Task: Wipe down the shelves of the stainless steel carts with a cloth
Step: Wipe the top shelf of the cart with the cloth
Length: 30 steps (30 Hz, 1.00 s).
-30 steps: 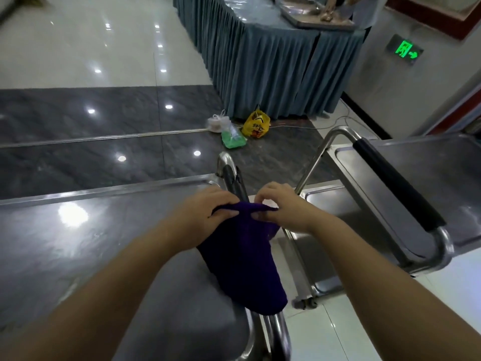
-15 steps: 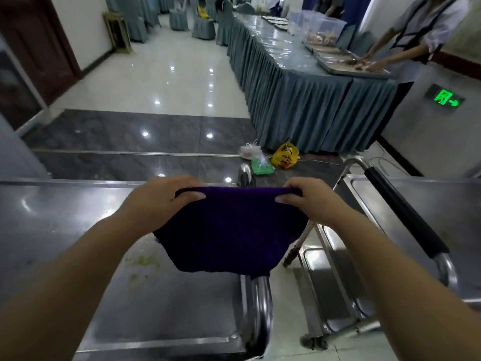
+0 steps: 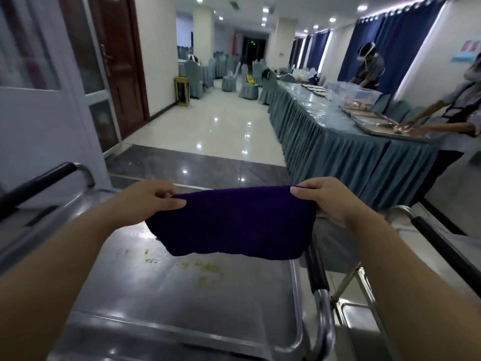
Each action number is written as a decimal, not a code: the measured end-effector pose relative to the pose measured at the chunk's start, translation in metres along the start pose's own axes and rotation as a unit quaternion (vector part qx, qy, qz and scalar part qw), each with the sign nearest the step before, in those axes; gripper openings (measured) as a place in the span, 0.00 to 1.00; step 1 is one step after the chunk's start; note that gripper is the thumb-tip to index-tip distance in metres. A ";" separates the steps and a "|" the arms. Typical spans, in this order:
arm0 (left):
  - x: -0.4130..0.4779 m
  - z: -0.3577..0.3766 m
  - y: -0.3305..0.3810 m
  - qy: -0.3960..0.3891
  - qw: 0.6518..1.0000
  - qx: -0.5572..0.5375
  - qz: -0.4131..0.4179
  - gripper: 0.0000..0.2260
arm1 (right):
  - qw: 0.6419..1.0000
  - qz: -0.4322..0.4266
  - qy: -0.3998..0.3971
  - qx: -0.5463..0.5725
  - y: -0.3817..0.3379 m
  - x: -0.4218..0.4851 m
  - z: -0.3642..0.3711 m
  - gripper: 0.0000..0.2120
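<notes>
Here, left hand (image 3: 151, 201) and right hand (image 3: 330, 201) pinch a purple cloth (image 3: 234, 222) taut at centre frame; yellowish crumbs (image 3: 205, 269) below it show the cart shelf (image 3: 156, 295) unwiped.

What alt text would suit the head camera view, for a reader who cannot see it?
The left hand and right hand hold a dark purple cloth stretched by its top corners above a stainless steel cart shelf soiled with yellowish crumbs. Behind, a long skirted table runs along a hall.
</notes>
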<state>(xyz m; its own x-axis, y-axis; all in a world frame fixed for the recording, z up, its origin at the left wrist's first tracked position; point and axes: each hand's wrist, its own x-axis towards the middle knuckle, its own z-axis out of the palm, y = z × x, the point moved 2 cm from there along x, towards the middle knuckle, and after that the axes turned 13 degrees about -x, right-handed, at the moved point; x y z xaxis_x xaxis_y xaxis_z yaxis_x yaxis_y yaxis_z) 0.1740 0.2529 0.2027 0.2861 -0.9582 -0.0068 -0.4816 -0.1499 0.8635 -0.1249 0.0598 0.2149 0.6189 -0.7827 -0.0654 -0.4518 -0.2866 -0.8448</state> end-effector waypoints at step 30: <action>-0.109 -0.135 -0.103 0.228 0.931 -0.284 -0.033 0.09 | 0.965 -0.238 -0.048 -0.099 -0.173 0.007 0.344 0.13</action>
<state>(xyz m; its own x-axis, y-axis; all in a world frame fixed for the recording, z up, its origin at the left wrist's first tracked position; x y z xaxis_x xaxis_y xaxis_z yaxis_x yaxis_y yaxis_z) 0.3037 0.4059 0.1827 0.6841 -0.7286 0.0344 0.0276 0.0729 0.9970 0.1784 0.2937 0.1781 0.8388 -0.4848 0.2477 -0.2100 -0.7079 -0.6743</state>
